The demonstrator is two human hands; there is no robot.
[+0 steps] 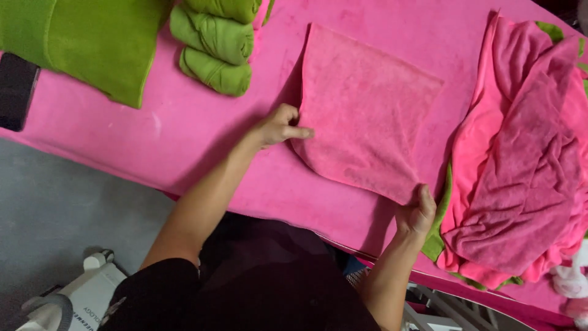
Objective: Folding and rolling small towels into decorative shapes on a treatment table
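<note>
A pink towel (366,110) lies folded flat on the pink table cover (202,135), in the middle of the head view. My left hand (280,125) pinches its near-left edge, index finger pointing along the fold. My right hand (416,212) grips the towel's near-right corner at the table's front edge. Both forearms reach in from below.
Three rolled green towels (215,38) sit at the back, left of the pink towel. A folded green cloth (92,38) lies far left beside a dark phone (16,91). A heap of pink and green towels (527,153) fills the right side. White equipment (73,300) stands on the grey floor.
</note>
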